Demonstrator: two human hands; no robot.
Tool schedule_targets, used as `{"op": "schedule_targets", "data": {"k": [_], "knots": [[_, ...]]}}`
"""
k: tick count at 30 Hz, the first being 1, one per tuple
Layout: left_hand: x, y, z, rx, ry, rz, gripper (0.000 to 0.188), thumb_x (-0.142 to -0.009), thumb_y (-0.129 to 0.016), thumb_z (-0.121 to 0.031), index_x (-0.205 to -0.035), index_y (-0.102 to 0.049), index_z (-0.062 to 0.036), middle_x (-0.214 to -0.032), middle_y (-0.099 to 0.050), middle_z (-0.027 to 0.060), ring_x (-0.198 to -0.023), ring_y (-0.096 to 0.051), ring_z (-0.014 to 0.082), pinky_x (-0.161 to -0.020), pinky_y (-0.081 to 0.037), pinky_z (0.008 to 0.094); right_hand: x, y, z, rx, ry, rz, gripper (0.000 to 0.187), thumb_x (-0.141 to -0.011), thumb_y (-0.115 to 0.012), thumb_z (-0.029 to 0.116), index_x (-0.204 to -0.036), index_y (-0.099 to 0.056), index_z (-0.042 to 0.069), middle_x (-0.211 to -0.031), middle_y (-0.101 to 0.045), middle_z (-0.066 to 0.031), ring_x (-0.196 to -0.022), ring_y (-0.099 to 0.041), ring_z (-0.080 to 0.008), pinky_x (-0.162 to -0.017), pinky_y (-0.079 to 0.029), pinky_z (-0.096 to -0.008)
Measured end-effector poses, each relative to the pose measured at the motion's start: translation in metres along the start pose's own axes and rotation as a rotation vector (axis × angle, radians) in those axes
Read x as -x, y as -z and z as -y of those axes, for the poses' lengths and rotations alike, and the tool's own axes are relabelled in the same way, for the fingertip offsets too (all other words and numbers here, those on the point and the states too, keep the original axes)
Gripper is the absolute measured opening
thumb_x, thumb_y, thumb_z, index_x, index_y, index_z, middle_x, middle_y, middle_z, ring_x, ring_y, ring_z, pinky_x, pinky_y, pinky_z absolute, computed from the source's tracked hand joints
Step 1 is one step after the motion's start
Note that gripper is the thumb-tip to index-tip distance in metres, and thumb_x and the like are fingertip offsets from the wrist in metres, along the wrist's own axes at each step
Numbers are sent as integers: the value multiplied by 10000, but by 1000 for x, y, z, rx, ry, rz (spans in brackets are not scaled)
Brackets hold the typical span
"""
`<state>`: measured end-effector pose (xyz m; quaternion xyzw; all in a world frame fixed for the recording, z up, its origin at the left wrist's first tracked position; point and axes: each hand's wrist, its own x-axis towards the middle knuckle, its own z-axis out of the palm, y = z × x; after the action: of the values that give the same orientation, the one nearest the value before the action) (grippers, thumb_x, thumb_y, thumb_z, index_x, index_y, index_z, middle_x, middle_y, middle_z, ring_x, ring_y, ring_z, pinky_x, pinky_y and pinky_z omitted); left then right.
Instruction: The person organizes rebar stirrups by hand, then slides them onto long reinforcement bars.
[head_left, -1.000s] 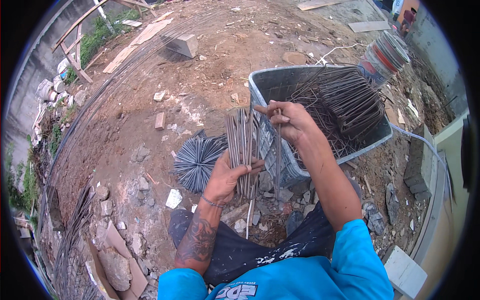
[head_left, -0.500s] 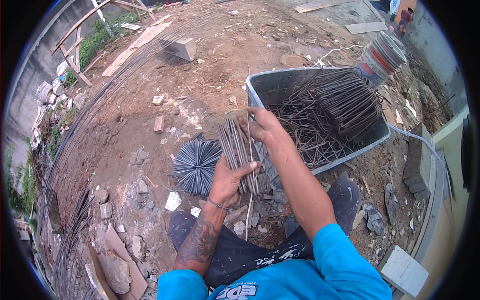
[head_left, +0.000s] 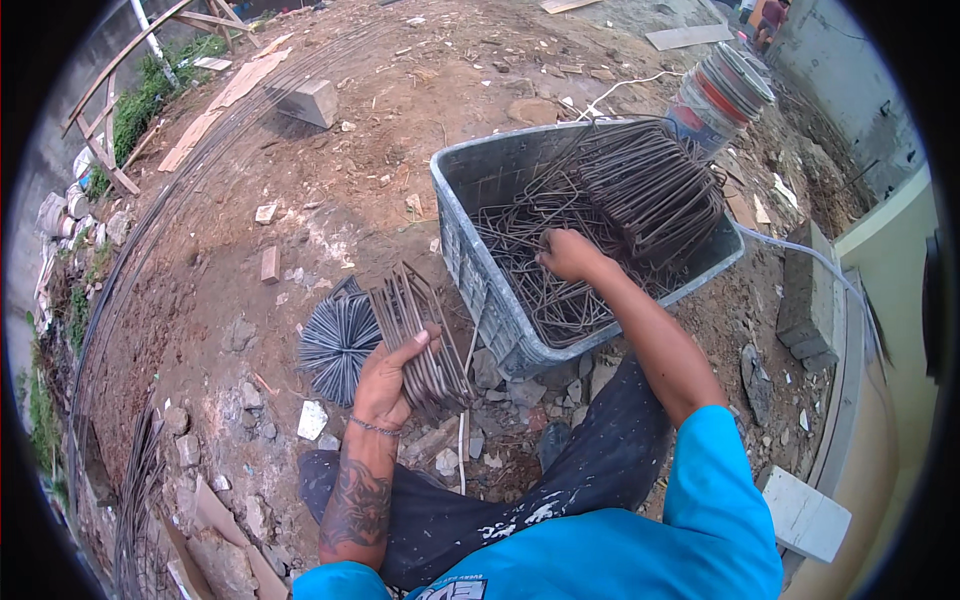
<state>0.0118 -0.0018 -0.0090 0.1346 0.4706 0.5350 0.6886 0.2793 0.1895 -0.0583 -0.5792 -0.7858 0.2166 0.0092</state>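
Head view, looking down at a dirt building site: seated on the ground, I grip a stack of bent steel stirrups (head_left: 418, 335) in my left hand (head_left: 392, 380), thumb across the front and fingers curled behind, so the loops stay lined up on edge and fanned slightly toward the top rather than slipping apart. My right hand (head_left: 568, 255) is down inside the grey plastic tub (head_left: 470, 250) just beside my knee, fingers closed into the tangle of loose stirrups (head_left: 560, 290) there; whether they pinch one piece or several I cannot tell. A neater batch of stirrups (head_left: 655, 185) leans against the tub's far wall, apparently kept apart from the jumble. On the ground to the left of the held stack lies a round bundle of thin tie wire (head_left: 338, 340), near my left hand. Long steel bars (head_left: 150, 250) run along the site's left side, and a striped bucket (head_left: 722, 95) stands beyond the tub.
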Motion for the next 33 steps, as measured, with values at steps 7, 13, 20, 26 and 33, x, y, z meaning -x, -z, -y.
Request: {"op": "schedule_targets", "data": {"k": [7,13,20,26,33], "knots": [[2,7,5,96,42,19,255,-831,-612,-37,-1068,-562,40,-922,-634,90,-807,-622,155,-720,-554,285,18,-26,19,442,-110,454,349,-770,-641,307,-1022,-659,65,-1116,-622,-147,-1020,-609,-291,-843,-495,-373],[4,-2,-3,95,25,2,289,-847,-588,-55,-1112,-547,51,-941,-628,96,-821,-616,161,-737,-541,275,38,-23,-22,400,88,224,223,-808,-529,149,-936,-665,26,-1017,-640,-182,-969,-616,-322,-809,-500,-398],[1,8,-1,134,30,44,291,-840,-599,-65,-1103,-551,51,-947,-632,103,-808,-624,160,-720,-543,274,48,-18,-9,312,121,155,241,-818,-522,215,-872,-615,0,-790,-637,-217,-809,-622,-390,-744,-493,-465],[5,9,-9,102,-5,-12,286,-838,-598,-64,-1095,-553,51,-939,-632,100,-813,-625,170,-725,-542,283,36,-12,-7,470,194,62,306,-796,-583,267,-954,-598,5,-994,-605,-191,-971,-576,-329,-841,-459,-438],[3,2,2,108,-8,-64,256,-841,-567,-26,-1081,-548,60,-940,-623,109,-841,-619,179,-755,-537,286,-88,-69,19,176,166,-32,334,-887,-518,316,-1097,-493,57,-1046,-600,-187,-1027,-554,-343,-861,-439,-447]]}}
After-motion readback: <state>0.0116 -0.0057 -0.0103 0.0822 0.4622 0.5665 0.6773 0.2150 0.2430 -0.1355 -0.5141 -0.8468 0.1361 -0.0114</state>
